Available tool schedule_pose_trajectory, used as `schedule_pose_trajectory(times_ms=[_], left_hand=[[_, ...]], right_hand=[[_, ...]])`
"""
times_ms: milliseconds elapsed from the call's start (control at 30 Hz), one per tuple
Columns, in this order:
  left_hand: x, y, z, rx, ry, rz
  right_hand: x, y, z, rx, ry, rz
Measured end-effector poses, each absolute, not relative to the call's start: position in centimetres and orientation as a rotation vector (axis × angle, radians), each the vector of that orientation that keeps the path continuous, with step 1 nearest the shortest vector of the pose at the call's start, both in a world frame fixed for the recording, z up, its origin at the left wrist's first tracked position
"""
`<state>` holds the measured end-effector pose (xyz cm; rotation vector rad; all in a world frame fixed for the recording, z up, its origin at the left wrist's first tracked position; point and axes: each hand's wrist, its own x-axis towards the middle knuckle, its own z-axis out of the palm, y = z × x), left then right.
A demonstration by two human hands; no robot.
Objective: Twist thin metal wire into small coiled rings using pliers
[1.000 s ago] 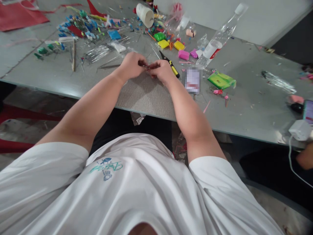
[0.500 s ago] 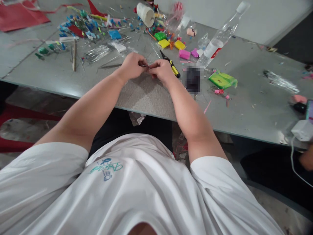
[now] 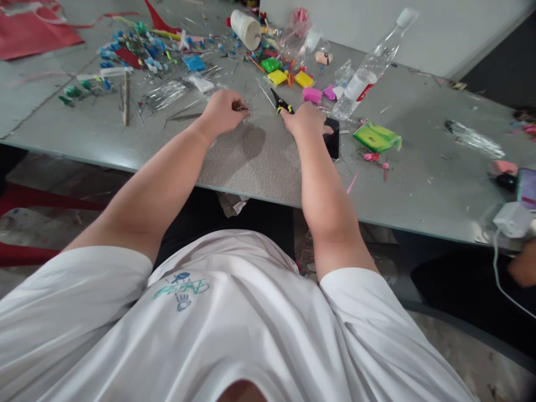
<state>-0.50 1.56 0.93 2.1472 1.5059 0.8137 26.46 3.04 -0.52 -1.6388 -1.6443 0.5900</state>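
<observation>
My left hand [image 3: 224, 111] rests on the grey table [image 3: 125, 134], its fingers pinched on a small thin piece [image 3: 243, 108] that is too small to name. My right hand [image 3: 305, 120] lies to the right of it, fingers curled over the handle of black-and-yellow pliers [image 3: 280, 102] whose tip points away from me. A dark phone [image 3: 334, 144] sits just under the right hand's thumb side. Between the hands is a woven grey mat [image 3: 251, 162].
Coloured clay blocks [image 3: 293, 78], a tipped white cup [image 3: 246, 28], a lying plastic bottle [image 3: 368, 67], clear wrappers and a wooden stick [image 3: 126, 97] litter the far table. A green packet [image 3: 377, 137] lies right. Another person's hand [image 3: 523, 265], a white charger [image 3: 508, 219] and a second phone sit far right.
My hands were together at the mat, working one small piece. The right hand has since let go and moved right onto the pliers; the left hand has kept the piece and stayed put.
</observation>
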Motion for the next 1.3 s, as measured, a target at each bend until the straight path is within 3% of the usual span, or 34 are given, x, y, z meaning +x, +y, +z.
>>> schedule_pose_trajectory(times_ms=[300,767,1300], left_hand=[[-0.4,1.4,1.0,2.132,1.488,0.860],[-0.4,0.8,1.3,2.206,1.412,0.751],[-0.5,1.2,1.2,2.215,1.320,0.737]], right_hand=[[24.0,2.6,0.2,-1.549,-1.763,0.407],[19.9,0.4,-0.6,-1.362,-2.034,0.471],[19.6,0.4,-0.8,-1.340,-1.798,0.909]])
